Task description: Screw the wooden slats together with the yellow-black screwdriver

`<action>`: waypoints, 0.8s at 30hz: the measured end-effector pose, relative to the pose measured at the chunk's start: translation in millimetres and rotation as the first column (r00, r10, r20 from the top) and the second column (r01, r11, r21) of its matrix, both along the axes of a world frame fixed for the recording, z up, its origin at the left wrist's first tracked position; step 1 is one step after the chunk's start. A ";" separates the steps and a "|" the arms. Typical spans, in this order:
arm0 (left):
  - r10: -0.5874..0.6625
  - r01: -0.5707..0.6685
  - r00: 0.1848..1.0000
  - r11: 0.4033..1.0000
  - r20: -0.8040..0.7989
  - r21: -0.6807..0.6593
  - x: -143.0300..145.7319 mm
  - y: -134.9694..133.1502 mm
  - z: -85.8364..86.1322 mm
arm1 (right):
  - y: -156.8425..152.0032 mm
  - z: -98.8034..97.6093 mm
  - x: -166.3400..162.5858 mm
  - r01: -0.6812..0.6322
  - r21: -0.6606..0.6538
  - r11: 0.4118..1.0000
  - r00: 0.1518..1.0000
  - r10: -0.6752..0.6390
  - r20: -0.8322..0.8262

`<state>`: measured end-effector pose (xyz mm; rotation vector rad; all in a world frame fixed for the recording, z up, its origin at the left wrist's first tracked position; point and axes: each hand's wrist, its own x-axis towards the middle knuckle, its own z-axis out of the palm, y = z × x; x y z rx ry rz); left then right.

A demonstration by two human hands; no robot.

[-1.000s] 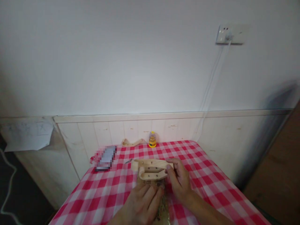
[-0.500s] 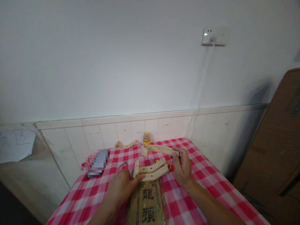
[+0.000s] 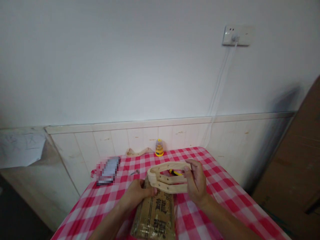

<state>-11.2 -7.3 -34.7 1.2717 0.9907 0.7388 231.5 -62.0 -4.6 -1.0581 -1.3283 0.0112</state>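
Note:
My right hand (image 3: 196, 183) pinches one end of a curved pale wooden piece (image 3: 168, 165) with holes in it. That piece's hooked far end lies against the corner of a wooden frame (image 3: 172, 188) made of parallel bent slats with screw holes. The frame sits over the top end of a brown cardboard box (image 3: 155, 220) with large printed characters. My left hand (image 3: 138, 194) is closed at the frame's left end, thumb on its near edge; its fingertips are hidden. Behind the slats lies a yellow-and-black tool (image 3: 175, 172), partly covered.
On the red-and-white checked tablecloth (image 3: 210, 173), a phone-like device (image 3: 109, 170) lies left, with small metal hardware (image 3: 135, 172) nearby. Another curved wooden piece (image 3: 137, 153) and a yellow-capped container (image 3: 159, 148) stand by the wall. A large brown board (image 3: 287, 166) leans at right.
The curved piece in my right hand has come down and nearer, from above the frame to against its left end. The view has shifted slightly left.

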 end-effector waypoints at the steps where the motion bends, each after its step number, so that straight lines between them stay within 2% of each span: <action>1: -0.033 0.036 0.997 0.998 0.073 -0.045 1.2 -1.7 1.1 | 0.4 0.7 0.6 -0.002 0.004 1.000 1.000 0.002 -0.010; 4: -0.047 0.086 0.968 0.985 0.246 -0.150 5.5 -5.6 3.3 | 0.9 2.1 1.7 -0.008 0.018 1.000 0.999 0.009 -0.042; 7: 0.087 -0.018 0.950 0.975 0.301 -0.223 10.8 -5.5 3.8 | -0.5 0.8 -1.4 -0.024 0.023 0.999 0.997 0.026 -0.071; 10: 0.206 -0.150 0.908 0.973 0.365 -0.177 14.6 -2.5 6.3 | -3.4 -3.1 -9.9 -0.087 0.004 0.996 0.992 0.087 -0.091; 14: 0.121 -0.105 0.890 0.993 0.440 -0.060 13.0 -1.1 14.5 | -4.2 -9.0 -20.7 -0.138 -0.024 0.990 0.988 0.136 -0.074; 19: 0.078 -0.055 0.856 0.997 0.511 -0.059 8.7 -6.3 20.2 | 2.5 -11.3 -23.5 -0.168 -0.088 0.982 0.972 0.150 -0.181; 24: 0.068 -0.046 0.844 0.997 0.533 -0.054 10.2 -8.8 16.7 | 4.5 -5.7 -29.2 -0.204 -0.087 0.975 0.949 0.175 -0.263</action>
